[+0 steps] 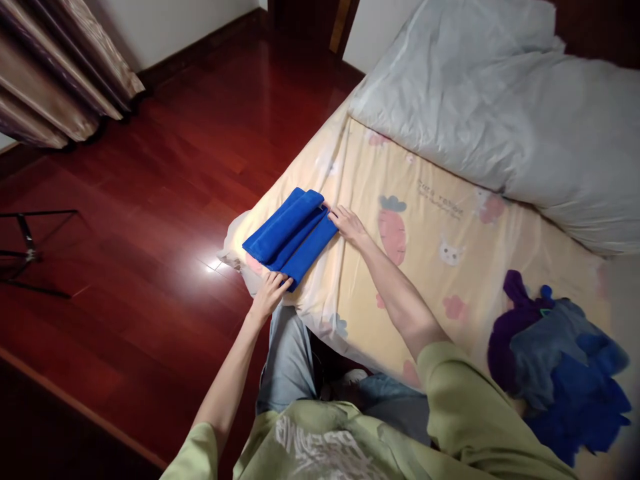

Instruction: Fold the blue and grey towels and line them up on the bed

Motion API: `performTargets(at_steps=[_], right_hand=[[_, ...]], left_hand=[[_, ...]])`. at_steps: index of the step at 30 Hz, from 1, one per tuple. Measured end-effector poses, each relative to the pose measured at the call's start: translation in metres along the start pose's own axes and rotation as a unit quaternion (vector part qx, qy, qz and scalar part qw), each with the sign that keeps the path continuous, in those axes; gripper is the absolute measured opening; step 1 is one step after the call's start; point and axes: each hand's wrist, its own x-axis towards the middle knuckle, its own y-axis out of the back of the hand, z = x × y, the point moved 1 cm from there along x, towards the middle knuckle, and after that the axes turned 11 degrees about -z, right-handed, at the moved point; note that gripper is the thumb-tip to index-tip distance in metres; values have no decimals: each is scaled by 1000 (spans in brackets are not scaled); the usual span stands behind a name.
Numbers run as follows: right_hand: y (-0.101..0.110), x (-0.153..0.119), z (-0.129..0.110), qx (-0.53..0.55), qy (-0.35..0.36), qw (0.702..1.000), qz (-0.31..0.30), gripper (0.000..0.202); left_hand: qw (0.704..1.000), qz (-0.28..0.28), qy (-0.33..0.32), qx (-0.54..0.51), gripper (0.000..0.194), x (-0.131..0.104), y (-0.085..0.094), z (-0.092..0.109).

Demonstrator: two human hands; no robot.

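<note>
Cloth [283,230], blue folded oblong, wrinkled sheet [423,253]

The folded cloth [290,233] is a strong, plain blue. The sheet [360,287] has a pale yellow-peach ground, printed with a pink carrot [391,233] under a grey-blue top, a white rabbit face [449,252], smaller pink shapes and dark lettering [440,199]. The quilt [480,113] is plain light grey. In the heap of clothes, one piece is purple [503,353], one dusty grey-blue [535,353] and one bright blue [575,413] (a tiny fleck of green shows there too). The shirt [465,400] is light green with whitish lettering, the jeans [287,357] faded blue. The floor [165,200] is deep glossy red-brown, the curtain [55,80] banded beige-gold and dark purple, the stand [25,237] black.
</note>
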Motion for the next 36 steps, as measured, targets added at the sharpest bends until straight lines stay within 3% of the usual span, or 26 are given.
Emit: performTargets(at_steps=[7,14,18,21,23,26,29,31,33,36], right_hand=[[-18,9,10,8,-45,998,38,36],[-20,15,-3,8,-112,994,-8,34],[-13,-11,-22,57,-118,991,16,47],[-15,-70,-57,100,-126,983,93,67],[-28,-128,-91,145,-145,967,149,64],[-67,-234,-155,233,-147,941,195,52],[-115,-345,-217,303,-239,893,230,43],[-144,-408,-247,347,-329,844,241,36],[-164,-453,-264,379,-434,771,269,37],[-170,-480,-264,427,-549,629,348,53]], left_hand=[[1000,-3,-2,16,38,5,0,-4],[999,22,5,37,40,1,-5,1],[998,31,54,26,49,-6,-5,17],[997,35,71,15,53,-33,-9,40],[997,29,77,-6,53,-65,-16,61],[994,-48,67,-68,51,-117,-34,96],[982,-117,84,-121,49,-153,-47,123],[977,-119,115,-134,49,-159,-50,130],[975,-125,123,-133,48,-153,-49,128],[977,-158,94,-104,46,-129,-51,118]])
